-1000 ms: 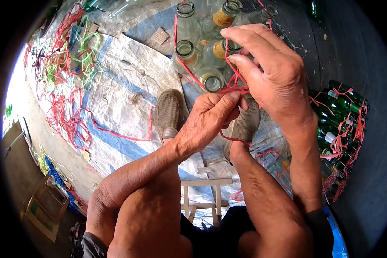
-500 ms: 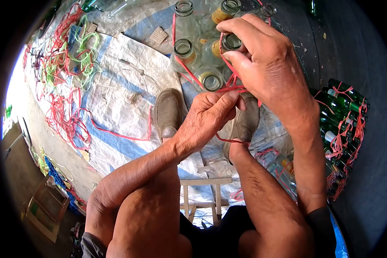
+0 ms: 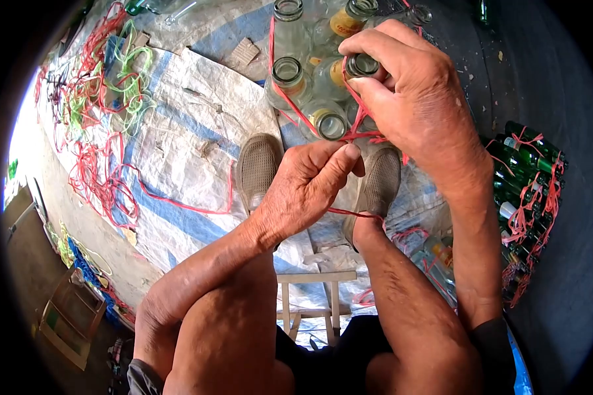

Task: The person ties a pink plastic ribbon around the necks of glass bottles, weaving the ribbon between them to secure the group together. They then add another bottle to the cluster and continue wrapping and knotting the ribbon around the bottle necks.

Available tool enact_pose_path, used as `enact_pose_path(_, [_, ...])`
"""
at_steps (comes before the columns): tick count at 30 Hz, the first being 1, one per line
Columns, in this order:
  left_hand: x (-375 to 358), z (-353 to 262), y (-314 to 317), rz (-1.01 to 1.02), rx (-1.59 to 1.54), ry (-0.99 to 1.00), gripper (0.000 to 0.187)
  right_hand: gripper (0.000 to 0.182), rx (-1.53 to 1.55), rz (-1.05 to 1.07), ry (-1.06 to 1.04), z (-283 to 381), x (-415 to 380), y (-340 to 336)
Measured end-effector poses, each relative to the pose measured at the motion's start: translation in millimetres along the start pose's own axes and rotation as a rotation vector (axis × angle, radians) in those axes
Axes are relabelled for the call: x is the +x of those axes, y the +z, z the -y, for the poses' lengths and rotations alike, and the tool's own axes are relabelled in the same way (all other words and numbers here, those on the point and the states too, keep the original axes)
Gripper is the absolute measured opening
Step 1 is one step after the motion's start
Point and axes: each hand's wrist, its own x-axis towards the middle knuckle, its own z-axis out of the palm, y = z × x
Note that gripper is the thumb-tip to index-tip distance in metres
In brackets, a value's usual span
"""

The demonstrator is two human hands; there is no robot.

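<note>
Several clear glass bottles stand upright between and beyond my shoes, with red plastic string running around their necks. My right hand has its thumb and fingers around the neck of one bottle at the near right of the group. My left hand is closed in a pinch on the red string, just below the nearest bottle. Several strands meet in a knot-like bunch between the two hands. A length of string passes from under my left hand to my right ankle.
Tangled red and green string lies on the white and blue sheet at left. Green bottles bound with red string are at right. A wooden stool is between my legs. A wooden frame lies at lower left.
My left hand has moved slightly down and left, away from the bottles. My right hand and the bottle neck in it have shifted slightly right.
</note>
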Motion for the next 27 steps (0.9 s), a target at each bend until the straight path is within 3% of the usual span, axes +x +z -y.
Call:
enact_pose_path(3, [-2.2,1.9,-0.7,0.032,0.049,0.012,0.041,0.031,0.079,-0.029,0.023,-1.9,0.3,1.4])
enact_pose_path(5, [-7.3,3.0,-3.7,0.06,0.105,-0.003,0.04,0.013,0.096,-0.005,-0.014,-5.2,6.7,-2.0])
enact_pose_path(7, [-12.1,1.6,-7.4,0.039,0.137,-0.003,0.04,0.013,0.082,0.015,-0.023,-5.8,6.9,-4.1])
enact_pose_path(9, [-16.0,-4.8,-10.4,0.016,0.161,-0.028,0.036,0.032,0.037,0.034,-0.002,-3.9,0.1,-3.1])
enact_pose_path(12, [-20.1,-1.4,-9.9,-0.078,0.017,-0.064,0.034,0.033,-0.03,-0.001,-0.15,-13.2,-0.3,-0.9])
enact_pose_path(16, [-21.0,-7.6,-11.9,-0.076,0.114,-0.039,0.025,0.048,0.071,0.068,-0.087,-13.2,-8.0,-6.1])
enact_pose_path(22, [-20.6,-13.2,-12.8,-0.117,0.339,0.13,0.019,0.078,0.119,0.171,0.003,-1.7,-25.9,-17.2])
enact_pose_path(27, [-20.9,-14.2,-19.1,-0.102,0.474,0.227,0.01,0.082,0.08,0.126,-0.028,-6.7,-30.1,-8.0])
